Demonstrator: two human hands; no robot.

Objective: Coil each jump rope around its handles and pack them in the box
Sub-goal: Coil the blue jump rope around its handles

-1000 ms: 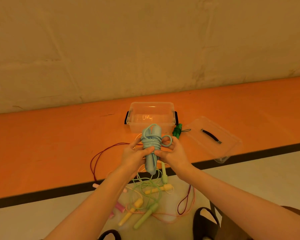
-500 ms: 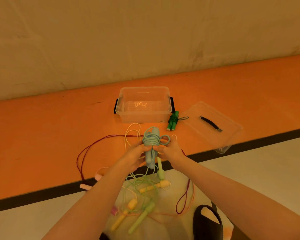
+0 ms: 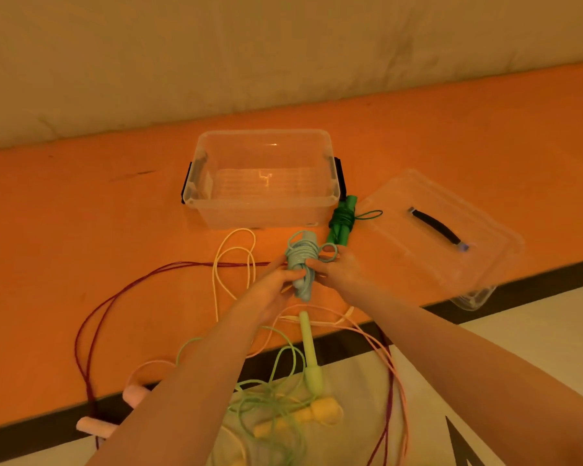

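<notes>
A light blue jump rope [image 3: 302, 260], coiled around its handles, stands upright between my hands in mid-frame. My left hand [image 3: 276, 287] grips the lower part of the bundle. My right hand [image 3: 337, 272] pinches the bundle's right side, where a small loop of blue cord sticks out. Behind them a clear plastic box [image 3: 263, 178] with black latches sits open on the orange floor. A coiled dark green jump rope [image 3: 342, 220] lies against the box's right front corner.
The box's clear lid [image 3: 435, 237] with a black handle lies to the right. Loose ropes sprawl on the floor near me: a dark red one [image 3: 115, 297], a yellow one [image 3: 233, 260], a pale green one [image 3: 308, 351], and pink handles [image 3: 135, 395]. A wall rises behind the box.
The view has dipped and drawn closer to the box. Both hands have kept hold of the blue bundle, which now sits nearer the box and the green rope.
</notes>
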